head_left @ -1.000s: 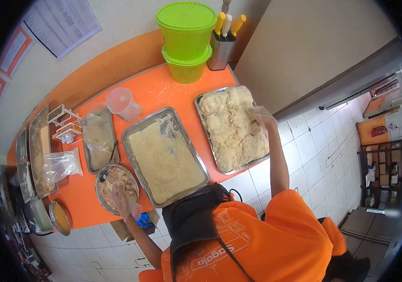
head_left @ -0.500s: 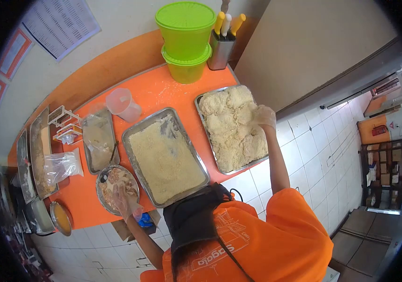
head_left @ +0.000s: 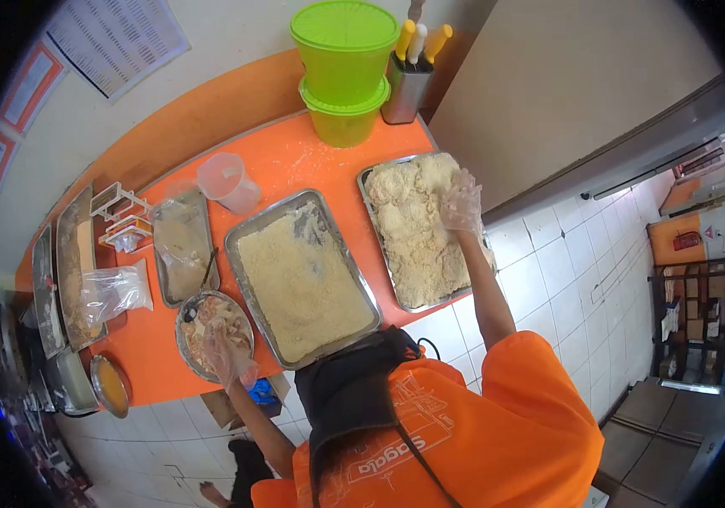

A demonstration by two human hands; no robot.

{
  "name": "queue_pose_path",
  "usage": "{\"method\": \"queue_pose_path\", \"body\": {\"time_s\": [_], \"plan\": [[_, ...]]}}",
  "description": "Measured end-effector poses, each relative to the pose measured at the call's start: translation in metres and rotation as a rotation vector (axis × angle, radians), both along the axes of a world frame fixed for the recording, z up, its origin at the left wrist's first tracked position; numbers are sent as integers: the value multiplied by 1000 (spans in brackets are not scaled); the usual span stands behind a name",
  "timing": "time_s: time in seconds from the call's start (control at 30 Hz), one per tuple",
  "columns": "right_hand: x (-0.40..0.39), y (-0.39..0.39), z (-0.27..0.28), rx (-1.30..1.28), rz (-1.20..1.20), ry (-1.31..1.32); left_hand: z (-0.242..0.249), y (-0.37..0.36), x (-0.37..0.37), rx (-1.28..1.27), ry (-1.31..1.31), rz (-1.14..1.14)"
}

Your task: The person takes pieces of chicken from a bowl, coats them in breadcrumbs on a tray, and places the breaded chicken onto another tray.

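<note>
Both of my hands wear clear plastic gloves. My left hand (head_left: 225, 349) is over the metal bowl (head_left: 250, 337) of pale and pinkish pieces; its fingers point down into the pieces, and what they hold is unclear. My right hand (head_left: 462, 206) lies against the upper right part of a heap of crumb-coated pieces (head_left: 417, 229) in the right metal tray (head_left: 379, 254). Its fingers are partly blurred. Between my hands sits a middle metal tray (head_left: 368, 317) with a layer of pale crumbs (head_left: 295, 279).
Green lidded tubs (head_left: 344, 51) and a knife block (head_left: 407, 91) stand at the back. A clear jug (head_left: 229, 184), a smaller tray (head_left: 185, 245), a plastic bag (head_left: 117, 292) and a bowl of yellow liquid (head_left: 110, 385) are on the left. A person's leg (head_left: 248, 470) shows below.
My right hand has moved slightly left and now reaches over the coated pieces with its fingers upward. My left hand stays at the bowl. A person's leg has appeared at the bottom.
</note>
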State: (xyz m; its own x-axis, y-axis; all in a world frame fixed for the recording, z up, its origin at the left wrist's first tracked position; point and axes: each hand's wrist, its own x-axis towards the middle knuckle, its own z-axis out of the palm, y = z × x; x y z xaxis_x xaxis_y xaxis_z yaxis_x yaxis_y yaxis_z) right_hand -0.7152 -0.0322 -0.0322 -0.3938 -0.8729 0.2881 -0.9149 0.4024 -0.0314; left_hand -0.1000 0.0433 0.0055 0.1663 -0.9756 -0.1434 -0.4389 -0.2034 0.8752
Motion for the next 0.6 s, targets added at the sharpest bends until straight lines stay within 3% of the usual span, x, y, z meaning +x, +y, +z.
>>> {"method": "queue_pose_path", "body": {"time_s": [0.03,0.1,0.17,0.2,0.23,0.33,0.43,0.47,0.53,0.6], "plan": [[-2,-5,3,-8,-3,11,7,-4,3,72,135,-40],[-4,2,4,-106,72,4,2,-2,12,111,70,-14],[-3,-4,6,-334,261,-15,-45,6,20,43,-338,181],[13,-8,2,-452,338,-28,-60,10,30,26,-366,188],[41,-9,-9,-294,426,-76,-65,10,34,9,-391,183],[123,0,-27,168,639,-156,-5,10,11,41,-129,262],[197,21,-26,616,823,-169,7,17,17,16,-48,306],[218,36,-25,544,1110,-478,1,20,21,48,-71,332],[259,75,-65,394,1161,-774,-6,24,28,34,-59,327],[296,54,-66,640,1048,-725,-8,28,35,-59,0,265]]}}
